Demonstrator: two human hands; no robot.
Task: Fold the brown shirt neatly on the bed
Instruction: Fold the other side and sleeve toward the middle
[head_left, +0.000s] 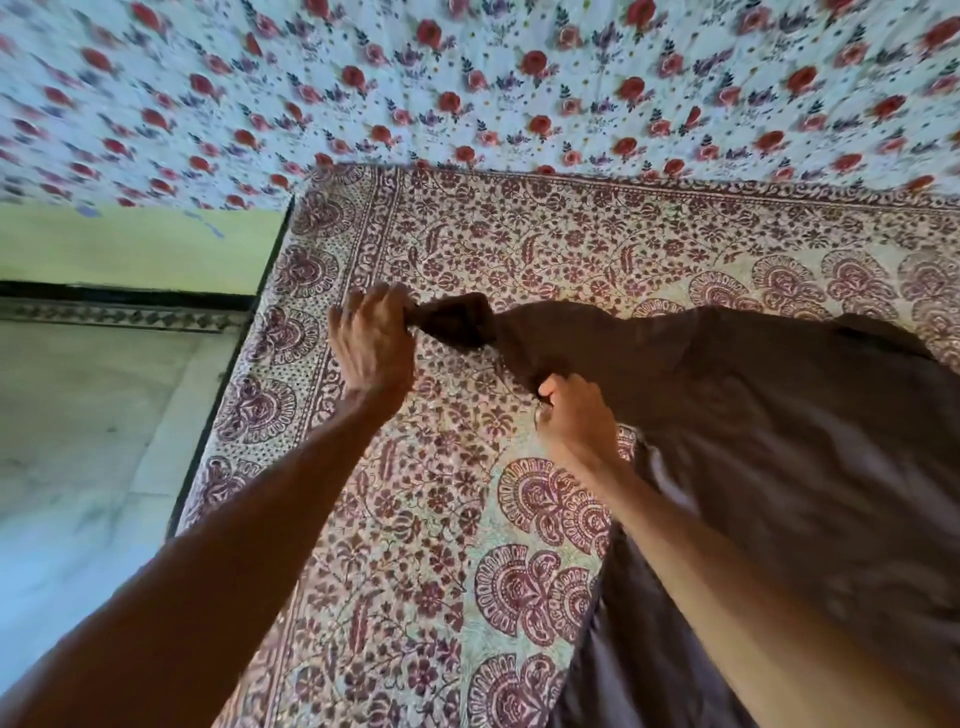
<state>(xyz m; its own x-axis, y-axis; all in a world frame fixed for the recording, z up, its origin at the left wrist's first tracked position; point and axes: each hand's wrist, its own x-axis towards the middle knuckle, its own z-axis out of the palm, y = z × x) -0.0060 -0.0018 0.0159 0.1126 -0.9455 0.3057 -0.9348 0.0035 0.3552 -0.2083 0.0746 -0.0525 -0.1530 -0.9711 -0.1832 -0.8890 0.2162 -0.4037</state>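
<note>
Shirt (727, 415): plain dark brown, no print, greyer sheen where light catches the lower folds. Bed cover (457, 519): cream ground, maroon block print of vines, leaves and fan-shaped flower medallions, with a banded floral border along the edge. Hanging cloth (467, 78) behind: white, scattered red roses, small purple sprigs. Wall (140, 244): pale yellow-green with a black strip below. Floor (78, 441): pale grey.
</note>
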